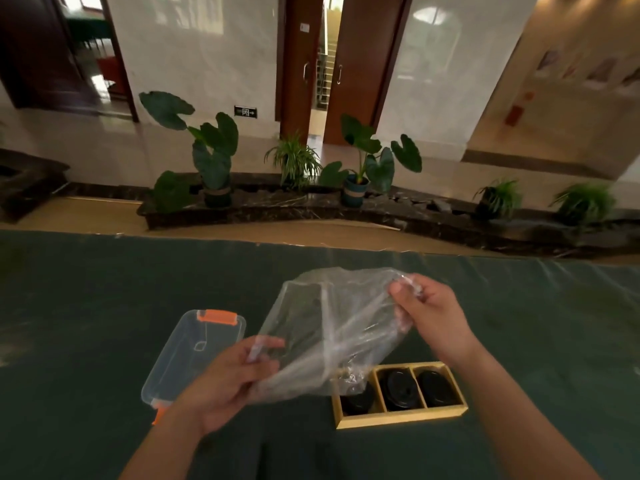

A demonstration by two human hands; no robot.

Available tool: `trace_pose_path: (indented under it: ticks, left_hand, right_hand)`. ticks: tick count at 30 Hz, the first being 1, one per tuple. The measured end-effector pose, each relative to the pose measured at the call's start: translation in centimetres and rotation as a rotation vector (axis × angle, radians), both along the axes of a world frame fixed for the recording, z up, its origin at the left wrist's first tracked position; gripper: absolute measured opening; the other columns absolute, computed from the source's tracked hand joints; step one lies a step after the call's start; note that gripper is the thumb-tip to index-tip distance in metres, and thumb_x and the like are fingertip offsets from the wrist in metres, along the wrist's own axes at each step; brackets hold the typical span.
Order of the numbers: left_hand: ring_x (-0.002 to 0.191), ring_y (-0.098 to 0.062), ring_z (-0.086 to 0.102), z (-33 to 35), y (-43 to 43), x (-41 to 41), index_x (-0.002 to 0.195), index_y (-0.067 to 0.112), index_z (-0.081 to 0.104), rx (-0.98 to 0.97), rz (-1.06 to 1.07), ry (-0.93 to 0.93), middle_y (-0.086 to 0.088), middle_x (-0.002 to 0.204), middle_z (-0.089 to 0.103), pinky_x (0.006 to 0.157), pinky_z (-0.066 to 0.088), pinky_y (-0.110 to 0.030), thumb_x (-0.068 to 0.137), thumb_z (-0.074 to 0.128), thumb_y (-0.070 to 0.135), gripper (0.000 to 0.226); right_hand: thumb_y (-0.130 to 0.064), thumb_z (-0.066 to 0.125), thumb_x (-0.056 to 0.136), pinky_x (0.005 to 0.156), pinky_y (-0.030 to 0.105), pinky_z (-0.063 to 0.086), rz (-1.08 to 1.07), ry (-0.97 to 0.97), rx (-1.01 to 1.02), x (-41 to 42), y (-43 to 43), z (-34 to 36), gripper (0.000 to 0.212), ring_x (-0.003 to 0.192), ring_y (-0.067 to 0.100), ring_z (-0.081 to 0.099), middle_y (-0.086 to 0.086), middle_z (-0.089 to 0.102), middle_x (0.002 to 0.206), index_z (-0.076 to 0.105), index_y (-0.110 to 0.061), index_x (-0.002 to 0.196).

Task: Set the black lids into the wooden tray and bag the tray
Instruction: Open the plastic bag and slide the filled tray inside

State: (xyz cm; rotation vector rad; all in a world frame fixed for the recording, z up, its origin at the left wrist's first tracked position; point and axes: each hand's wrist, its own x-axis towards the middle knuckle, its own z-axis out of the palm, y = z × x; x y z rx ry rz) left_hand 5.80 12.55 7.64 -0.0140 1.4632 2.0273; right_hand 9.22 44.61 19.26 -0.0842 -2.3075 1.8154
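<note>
A wooden tray (398, 419) with three compartments lies on the green table near me, right of centre. Each compartment holds a black lid (401, 389); the left one is partly hidden behind plastic. A clear plastic bag (332, 327) hangs in the air above and left of the tray. My left hand (225, 382) pinches the bag's lower left edge. My right hand (429, 313) pinches its upper right edge. The bag is spread between both hands.
A clear plastic box (194, 355) with orange latches lies on the green tablecloth (86, 306) left of my left hand. Beyond the table's far edge stand potted plants (214, 157) on a dark stone border, with a wooden door behind.
</note>
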Motion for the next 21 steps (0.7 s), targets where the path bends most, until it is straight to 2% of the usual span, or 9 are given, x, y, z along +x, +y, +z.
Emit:
trace_pose_path:
  ticks: [3, 5, 7, 9, 11, 14, 16, 19, 21]
  left_hand:
    - [0.080, -0.020, 0.069, 1.9, -0.7, -0.7, 0.107, 0.012, 0.075, -0.357, 0.155, 0.177, -0.008, 0.098, 0.071, 0.068, 0.059, -0.030, 0.090, 0.074, 0.004, 0.019]
    - [0.087, -0.023, 0.071, 4.7, 0.3, -0.8, 0.092, 0.027, 0.072, -0.560, 0.475, 0.393, 0.008, 0.088, 0.074, 0.072, 0.055, -0.035, 0.090, 0.075, 0.035, 0.009]
    - [0.074, -0.017, 0.071, 8.3, 2.8, 0.0, 0.075, 0.027, 0.070, -0.446, 0.499, 0.404, 0.009, 0.071, 0.072, 0.067, 0.051, -0.035, 0.079, 0.064, 0.071, 0.044]
    - [0.066, -0.015, 0.072, 10.5, 6.1, 0.8, 0.072, 0.020, 0.074, -0.409, 0.211, 0.315, 0.001, 0.071, 0.076, 0.070, 0.054, -0.034, 0.074, 0.058, 0.083, 0.065]
    - [0.060, -0.015, 0.069, 11.4, 8.4, 1.4, 0.073, 0.013, 0.074, -0.328, 0.083, 0.235, -0.006, 0.071, 0.075, 0.065, 0.057, -0.030, 0.089, 0.067, 0.058, 0.048]
    - [0.044, -0.012, 0.056, 11.1, 8.3, 0.8, 0.069, 0.010, 0.073, -0.060, 0.165, 0.034, -0.005, 0.060, 0.063, 0.042, 0.048, -0.020, 0.098, 0.065, 0.017, 0.030]
    - [0.039, -0.009, 0.049, 10.4, 7.1, 0.1, 0.073, 0.004, 0.078, -0.084, 0.183, -0.009, -0.002, 0.053, 0.058, 0.036, 0.043, -0.018, 0.097, 0.066, 0.015, 0.029]
    - [0.037, -0.007, 0.043, 9.8, 6.1, -0.8, 0.083, 0.002, 0.080, -0.093, 0.189, -0.001, 0.001, 0.049, 0.053, 0.033, 0.039, -0.018, 0.087, 0.075, 0.019, 0.019]
    - [0.032, -0.006, 0.037, 9.4, 6.0, -1.4, 0.081, 0.003, 0.075, 0.007, 0.214, -0.054, 0.004, 0.045, 0.046, 0.029, 0.033, -0.018, 0.078, 0.077, 0.022, 0.019]
  right_hand:
    - [-0.022, 0.060, 0.104, 0.084, 0.066, 0.057, 0.064, -0.016, 0.092, 0.9, 1.3, 0.4, 0.023, 0.086, 0.057, 0.067, 0.035, 0.068, 0.093, 0.070, -0.001, 0.101]
    - [-0.022, 0.060, 0.104, 0.083, 0.066, 0.057, 0.073, -0.006, 0.107, 1.3, 1.2, 0.4, 0.022, 0.086, 0.056, 0.067, 0.033, 0.070, 0.094, 0.069, -0.001, 0.102]
    - [-0.022, 0.061, 0.104, 0.074, 0.054, 0.061, 0.076, 0.027, 0.141, 1.5, 1.0, 0.3, 0.020, 0.074, 0.044, 0.070, 0.021, 0.074, 0.083, 0.070, -0.005, 0.096]
    - [-0.024, 0.063, 0.103, 0.066, 0.036, 0.058, 0.120, 0.043, 0.193, 1.8, 0.6, 0.2, 0.018, 0.063, 0.023, 0.066, 0.005, 0.070, 0.071, 0.069, -0.012, 0.091]
    - [-0.030, 0.066, 0.101, 0.066, 0.029, 0.055, 0.183, 0.036, 0.257, 2.4, 0.5, 0.0, 0.018, 0.064, 0.013, 0.063, 0.008, 0.068, 0.073, 0.068, -0.017, 0.088]
    - [-0.032, 0.066, 0.100, 0.063, 0.027, 0.051, 0.236, 0.028, 0.292, 3.7, 1.9, 0.5, 0.022, 0.065, 0.010, 0.060, 0.008, 0.064, 0.073, 0.067, -0.016, 0.085]
    - [-0.034, 0.067, 0.098, 0.065, 0.034, 0.057, 0.271, -0.024, 0.248, 4.7, 3.3, 1.1, 0.021, 0.069, 0.016, 0.068, 0.005, 0.070, 0.077, 0.072, -0.016, 0.088]
    - [-0.028, 0.062, 0.101, 0.080, 0.056, 0.060, 0.305, -0.087, 0.157, 5.8, 5.2, 1.5, 0.024, 0.088, 0.046, 0.073, 0.026, 0.074, 0.094, 0.075, -0.010, 0.106]
    - [-0.026, 0.056, 0.104, 0.085, 0.055, 0.058, 0.315, -0.088, 0.091, 6.3, 5.8, 1.6, 0.028, 0.094, 0.048, 0.072, 0.029, 0.075, 0.099, 0.075, -0.007, 0.113]
